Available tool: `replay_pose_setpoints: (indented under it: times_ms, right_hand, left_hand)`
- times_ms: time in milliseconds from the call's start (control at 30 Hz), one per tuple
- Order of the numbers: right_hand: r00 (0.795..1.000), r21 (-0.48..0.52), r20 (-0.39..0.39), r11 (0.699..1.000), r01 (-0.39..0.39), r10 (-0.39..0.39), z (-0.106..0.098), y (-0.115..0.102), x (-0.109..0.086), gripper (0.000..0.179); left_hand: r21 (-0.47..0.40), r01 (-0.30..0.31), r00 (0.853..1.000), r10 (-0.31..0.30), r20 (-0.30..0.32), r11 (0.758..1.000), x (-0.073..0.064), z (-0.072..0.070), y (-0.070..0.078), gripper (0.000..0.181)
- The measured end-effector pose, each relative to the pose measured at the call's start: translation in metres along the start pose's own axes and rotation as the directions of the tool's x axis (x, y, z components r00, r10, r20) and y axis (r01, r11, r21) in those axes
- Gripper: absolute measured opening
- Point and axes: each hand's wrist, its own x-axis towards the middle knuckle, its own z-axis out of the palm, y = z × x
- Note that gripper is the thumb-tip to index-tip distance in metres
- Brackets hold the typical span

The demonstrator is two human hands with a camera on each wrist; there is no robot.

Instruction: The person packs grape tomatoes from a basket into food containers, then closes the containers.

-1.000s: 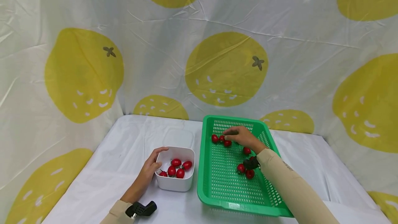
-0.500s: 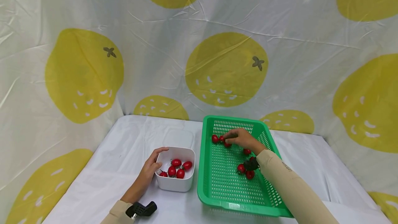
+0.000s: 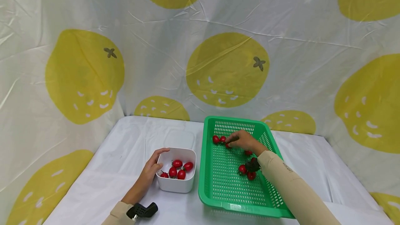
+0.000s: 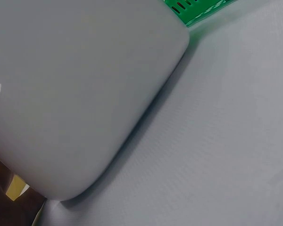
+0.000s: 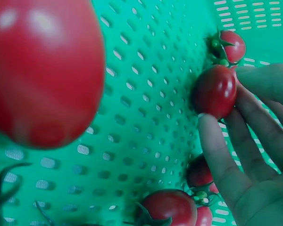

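Your right hand point(image 3: 242, 140) pinches a cherry tomato point(image 5: 216, 92) between thumb and fingertip, toward the far end of the green basket point(image 3: 203, 171); loose tomatoes point(image 3: 242, 169) lie about that hand. Your left hand point(image 3: 152, 165) grips the white container point(image 3: 175, 185), just left of the basket, five red tomatoes point(image 3: 181, 174) inside.

Compared with a second ago, we see the right hand point(image 3: 242, 140) sitting lower in the green basket point(image 3: 205, 169), now pinching a tomato point(image 5: 215, 92) and hiding more of it from the head view.
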Motion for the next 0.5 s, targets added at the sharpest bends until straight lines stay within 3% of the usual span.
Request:
replay_pose_setpoints:
  times_ms: [267, 500]
  right_hand:
    - [1.0, -0.007, 0.002, 1.0, -0.01, 0.01, 0.0011, -0.002, -0.0008, 0.019]
    - [1.0, -0.138, 0.001, 0.99, 0.014, -0.014, 0.0051, 0.0004, -0.0004, 0.022]
  left_hand:
    - [0.0, 0.006, 1.0, -0.006, 0.002, 1.0, -0.0001, -0.0003, -0.0019, 0.053]
    - [0.003, 0.008, 1.0, -0.008, 0.0, 1.0, 0.0006, -0.0008, -0.0044, 0.053]
